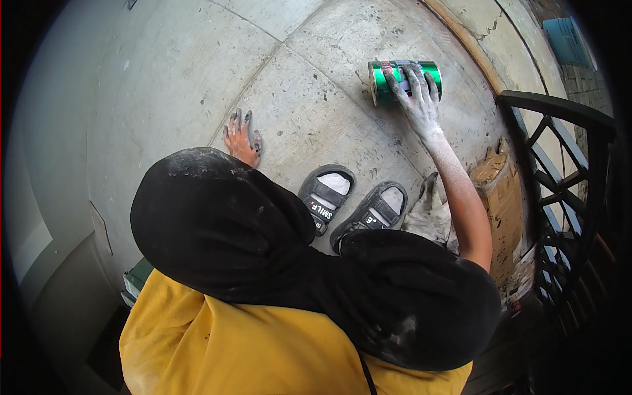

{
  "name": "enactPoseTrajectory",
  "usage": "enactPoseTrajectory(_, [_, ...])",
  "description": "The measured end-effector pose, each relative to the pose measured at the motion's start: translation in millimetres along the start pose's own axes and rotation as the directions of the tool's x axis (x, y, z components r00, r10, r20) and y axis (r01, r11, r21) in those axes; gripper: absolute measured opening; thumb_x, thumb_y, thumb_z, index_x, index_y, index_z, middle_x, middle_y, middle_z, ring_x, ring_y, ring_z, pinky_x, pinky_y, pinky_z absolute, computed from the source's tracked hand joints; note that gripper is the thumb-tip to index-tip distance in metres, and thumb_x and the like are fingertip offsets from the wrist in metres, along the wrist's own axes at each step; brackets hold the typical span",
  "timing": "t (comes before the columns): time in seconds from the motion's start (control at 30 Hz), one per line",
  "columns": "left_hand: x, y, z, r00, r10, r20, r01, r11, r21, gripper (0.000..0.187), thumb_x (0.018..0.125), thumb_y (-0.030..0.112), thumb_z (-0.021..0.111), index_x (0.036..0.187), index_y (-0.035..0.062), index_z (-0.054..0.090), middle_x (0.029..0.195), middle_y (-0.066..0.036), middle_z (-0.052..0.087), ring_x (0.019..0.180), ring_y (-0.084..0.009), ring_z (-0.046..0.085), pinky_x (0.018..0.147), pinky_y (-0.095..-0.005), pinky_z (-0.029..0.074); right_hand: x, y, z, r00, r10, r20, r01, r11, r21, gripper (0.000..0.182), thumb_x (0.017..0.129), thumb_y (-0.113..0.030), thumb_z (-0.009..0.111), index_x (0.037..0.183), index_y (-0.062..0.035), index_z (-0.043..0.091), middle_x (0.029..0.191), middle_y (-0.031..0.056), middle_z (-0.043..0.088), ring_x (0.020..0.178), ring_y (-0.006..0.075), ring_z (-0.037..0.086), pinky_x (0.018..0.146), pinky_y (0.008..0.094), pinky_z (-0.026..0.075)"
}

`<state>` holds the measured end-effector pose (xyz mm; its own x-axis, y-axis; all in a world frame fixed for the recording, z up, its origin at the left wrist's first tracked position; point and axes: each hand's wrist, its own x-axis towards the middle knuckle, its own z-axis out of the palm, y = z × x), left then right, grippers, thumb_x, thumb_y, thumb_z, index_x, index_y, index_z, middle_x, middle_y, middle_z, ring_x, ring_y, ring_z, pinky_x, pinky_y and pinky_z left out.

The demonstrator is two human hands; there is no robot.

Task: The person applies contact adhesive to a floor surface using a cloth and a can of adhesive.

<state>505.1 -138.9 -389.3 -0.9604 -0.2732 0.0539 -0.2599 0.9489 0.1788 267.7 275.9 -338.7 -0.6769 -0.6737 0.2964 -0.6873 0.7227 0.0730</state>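
Note:
A shiny green can (428, 72) lies on its side on the grey floor. My right hand (416, 99), coated in white powder with dark fingertips, reaches over it, and its fingers curve across the can's side. One round end of the can faces left. Off to the left, my left hand (243, 139) is close over the floor with its fingers apart and nothing in them; the fingertips are smudged dark. Part of that hand's wrist is hidden behind my black-clad knee (210, 204).
My feet are in dark slide sandals (327, 194) on the speckled tiled floor (316, 112). To the right are a crumpled grey cloth (428, 217), a worn cardboard box (498, 210) and a black lattice gate (559, 171). A blue bucket (566, 41) stands at the far right.

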Motion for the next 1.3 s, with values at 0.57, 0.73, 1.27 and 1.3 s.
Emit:
enactPoseTrajectory(0.57, [0, 0, 0, 1.0, -0.004, 0.001, 0.004, 1.0, 0.001, 0.052, 0.086, 0.029, 0.055, 0.132, 0.0048, 0.054, 0.143, -0.022, 0.046, 0.14, -0.0374, 0.034, 0.118, -0.0553, 0.015, -5, -1, 5, 0.999, 0.051, 0.007, -0.052, 0.997, 0.063, 0.069, 0.086, -0.014, 0.061, 0.148, -0.0365, 0.042, 0.145, 0.0087, 0.045, 0.138, 0.0261, 0.041, 0.113, 0.0473, 0.029])
enactPoseTrajectory(0.73, [0, 1, -1, 1.0, 0.004, -0.018, -0.004, 1.0, -0.004, 0.051, 0.086, 0.03, 0.055, 0.13, 0.0049, 0.055, 0.142, -0.021, 0.047, 0.139, -0.0377, 0.036, 0.118, -0.055, 0.016, -1, -4, 0, 1.0, 0.017, 0.017, -0.017, 1.0, 0.019, 0.065, 0.09, -0.015, 0.055, 0.149, -0.0386, 0.04, 0.145, 0.0078, 0.045, 0.138, 0.0244, 0.042, 0.113, 0.0465, 0.031])
enactPoseTrajectory(1.27, [-1, 0, -1, 1.0, 0.012, -0.017, -0.012, 1.0, -0.009, 0.054, 0.089, 0.034, 0.052, 0.135, 0.0068, 0.052, 0.144, -0.022, 0.045, 0.141, -0.0368, 0.033, 0.118, -0.0547, 0.015, 0, -11, -5, 0.986, 0.168, 0.017, -0.168, 0.967, 0.193, 0.091, 0.068, -0.017, 0.08, 0.148, -0.031, 0.041, 0.143, 0.0119, 0.044, 0.136, 0.0306, 0.04, 0.112, 0.0499, 0.029])
enactPoseTrajectory(1.3, [0, 0, -2, 1.0, 0.012, -0.014, -0.012, 1.0, -0.002, 0.054, 0.089, 0.036, 0.052, 0.135, 0.0067, 0.053, 0.144, -0.023, 0.045, 0.141, -0.0371, 0.033, 0.118, -0.0548, 0.015, 1, -13, -12, 0.964, 0.266, 0.012, -0.259, 0.926, 0.274, 0.101, 0.057, -0.019, 0.09, 0.146, -0.025, 0.043, 0.142, 0.0135, 0.044, 0.136, 0.033, 0.039, 0.112, 0.0511, 0.029])
